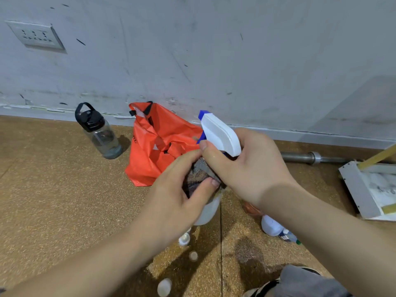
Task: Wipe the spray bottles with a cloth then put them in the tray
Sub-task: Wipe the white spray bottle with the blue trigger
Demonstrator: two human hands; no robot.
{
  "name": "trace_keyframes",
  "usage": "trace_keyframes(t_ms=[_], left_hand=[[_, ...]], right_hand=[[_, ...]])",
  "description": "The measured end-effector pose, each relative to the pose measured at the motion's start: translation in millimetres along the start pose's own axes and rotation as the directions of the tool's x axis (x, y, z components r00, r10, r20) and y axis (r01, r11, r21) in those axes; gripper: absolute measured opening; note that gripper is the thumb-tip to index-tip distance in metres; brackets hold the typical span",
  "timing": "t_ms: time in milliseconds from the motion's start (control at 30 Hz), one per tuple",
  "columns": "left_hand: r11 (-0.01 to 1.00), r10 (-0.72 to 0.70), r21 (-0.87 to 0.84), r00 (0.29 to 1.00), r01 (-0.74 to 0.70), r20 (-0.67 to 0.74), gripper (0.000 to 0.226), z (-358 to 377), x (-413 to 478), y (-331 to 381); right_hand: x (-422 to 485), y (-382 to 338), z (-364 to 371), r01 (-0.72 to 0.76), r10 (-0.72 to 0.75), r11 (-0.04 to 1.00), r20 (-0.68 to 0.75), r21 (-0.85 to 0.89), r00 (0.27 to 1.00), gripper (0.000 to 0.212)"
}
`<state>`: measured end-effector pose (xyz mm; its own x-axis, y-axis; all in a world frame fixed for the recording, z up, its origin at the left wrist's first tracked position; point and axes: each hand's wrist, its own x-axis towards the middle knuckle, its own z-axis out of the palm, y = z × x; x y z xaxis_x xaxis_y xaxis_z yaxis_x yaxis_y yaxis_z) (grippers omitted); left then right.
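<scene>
Spray bottle (pixel 220 133) sits just right of centre frame, held up off the floor between both hands, its white head and blue nozzle pointing toward the upper left.

The right hand (pixel 250 166) is curled round the neck just under the head, thumb pressed near the trigger. The left hand (pixel 171 189) is cupped round the shoulder with a dark cloth (pixel 200 175) pinched between its thumb and fingers and the plastic. Only the pale lower body shows beneath that hand.

It should handle as a light, thin-walled plastic thing; how full it is cannot be told. The walls would likely give under a hard squeeze, so rub firmly but not crushingly. A damp-looking patch on the floor at lower centre suggests the plastic may be slick. The neck is the surest hold: narrow, stiff, and stopped by the head above. Keep fingers off the trigger.

What looks like the tray (pixel 353 187) lies at the right edge. Another bottle (pixel 271 227) lies below the right forearm.
</scene>
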<state>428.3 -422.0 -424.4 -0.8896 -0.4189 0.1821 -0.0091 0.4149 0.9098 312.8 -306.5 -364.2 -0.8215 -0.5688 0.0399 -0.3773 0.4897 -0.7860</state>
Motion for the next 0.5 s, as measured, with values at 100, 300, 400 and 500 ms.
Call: trace_keyframes(t_ms=[100,300,400,500], left_hand=[[0.999,0.011,-0.045,1.000,-0.011,0.003,0.038,-0.4,5.9,0.6],[0.963,0.090,0.259,0.995,-0.074,-0.051,0.011,1.1,6.3,3.8],[0.978,0.094,0.188,0.996,-0.094,0.008,0.013,-12.9,15.0,1.1],[0.993,0.095,0.067,0.994,-0.099,0.061,0.025,-24.1,17.8,3.8]], right_hand=[[-3.1,-7.0,-0.2,-0.011,0.012,0.999,-0.026,0.039,1.000,0.033],[-10.8,-10.7,13.5,-0.049,0.049,0.997,0.002,0.064,0.999,0.045],[-0.3,-10.2,-5.5,-0.123,0.066,0.965,0.238,0.233,0.969,0.047],[11.4,0.8,-25.5,-0.169,0.008,0.920,0.415,0.353,0.910,0.042]])
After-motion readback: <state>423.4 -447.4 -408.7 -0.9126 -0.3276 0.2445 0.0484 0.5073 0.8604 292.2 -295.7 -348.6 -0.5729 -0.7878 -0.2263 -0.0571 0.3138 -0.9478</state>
